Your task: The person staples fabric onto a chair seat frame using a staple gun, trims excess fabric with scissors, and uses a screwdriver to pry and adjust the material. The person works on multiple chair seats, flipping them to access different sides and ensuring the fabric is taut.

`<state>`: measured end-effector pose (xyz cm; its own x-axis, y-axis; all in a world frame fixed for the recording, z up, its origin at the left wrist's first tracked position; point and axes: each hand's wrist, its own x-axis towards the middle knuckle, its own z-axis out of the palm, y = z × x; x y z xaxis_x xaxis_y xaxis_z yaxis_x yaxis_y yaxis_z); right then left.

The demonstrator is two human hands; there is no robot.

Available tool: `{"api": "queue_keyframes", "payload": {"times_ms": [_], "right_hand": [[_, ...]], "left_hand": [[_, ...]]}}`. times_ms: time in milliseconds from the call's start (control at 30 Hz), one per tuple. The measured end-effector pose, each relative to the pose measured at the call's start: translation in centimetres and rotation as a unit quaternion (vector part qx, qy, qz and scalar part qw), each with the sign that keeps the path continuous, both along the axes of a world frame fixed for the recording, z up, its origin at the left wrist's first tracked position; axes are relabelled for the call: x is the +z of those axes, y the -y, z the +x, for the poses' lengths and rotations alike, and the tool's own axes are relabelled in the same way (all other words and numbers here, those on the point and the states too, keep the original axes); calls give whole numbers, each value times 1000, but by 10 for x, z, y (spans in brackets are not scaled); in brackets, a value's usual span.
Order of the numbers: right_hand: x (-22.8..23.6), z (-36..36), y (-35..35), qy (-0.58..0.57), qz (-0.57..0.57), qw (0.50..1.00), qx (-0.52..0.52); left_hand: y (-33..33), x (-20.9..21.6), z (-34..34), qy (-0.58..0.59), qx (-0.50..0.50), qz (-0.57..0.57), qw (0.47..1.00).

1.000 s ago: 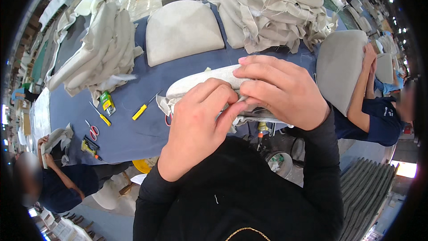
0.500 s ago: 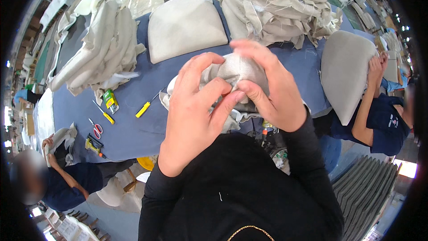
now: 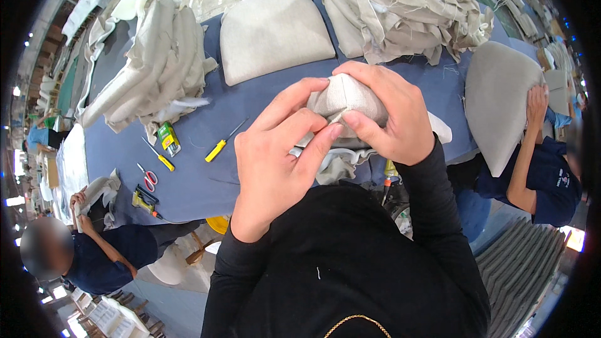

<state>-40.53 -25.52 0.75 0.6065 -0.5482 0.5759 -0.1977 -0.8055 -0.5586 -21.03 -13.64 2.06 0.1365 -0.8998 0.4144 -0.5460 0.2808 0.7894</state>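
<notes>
Between my hands is a beige fabric-covered cushion [image 3: 345,95], its seamed corner pointing up and away from me. My left hand [image 3: 280,153] pinches the fabric edge below the corner with thumb and fingers. From the other side my right hand [image 3: 394,116] wraps round the corner, its thumb pressing the cloth near the seam's lower end. Loose fabric edges [image 3: 341,169] hang beneath the cushion toward my body. My hands cover much of its sides.
A blue-covered table [image 3: 200,141] carries a finished-looking beige cushion [image 3: 275,37], fabric piles [image 3: 407,12], yellow-handled screwdrivers [image 3: 216,150], red-handled scissors [image 3: 150,180], a green-yellow box [image 3: 168,139] and a glue gun [image 3: 145,201]. Co-workers handle a cushion [image 3: 501,100] at right and fabric [image 3: 100,194] at left.
The cushion's corner has turned so its seam shows more plainly. My right fingers have come down from a raised, blurred position and closed round the corner. The left hand still pinches the edge.
</notes>
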Motion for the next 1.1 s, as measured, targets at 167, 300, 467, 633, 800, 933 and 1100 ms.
{"api": "queue_keyframes", "payload": {"times_ms": [167,300,467,633,800,933,1100], "right_hand": [[-2,-1,-1,-4,-9,1000,-10],[1,-5,-1,17,6,1000,9],[-3,-6,-3,25,6,1000,-10],[-6,-7,-5,36,14,999,-24],[-3,-11,-4,37,-10,999,-23],[2,-20,-4,19,-5,1000,-8],[-1,-27,-3,40,-16,999,14]], "left_hand": [[1,-6,-1,34,19,-26,999],[-1,-8,-6,54,32,-49,997],[2,-15,-10,79,50,-94,991],[6,-16,-13,78,57,-110,989],[3,-10,-16,73,46,-75,993],[5,-15,-16,116,45,-124,985],[8,-18,-17,169,16,-189,967]]}}
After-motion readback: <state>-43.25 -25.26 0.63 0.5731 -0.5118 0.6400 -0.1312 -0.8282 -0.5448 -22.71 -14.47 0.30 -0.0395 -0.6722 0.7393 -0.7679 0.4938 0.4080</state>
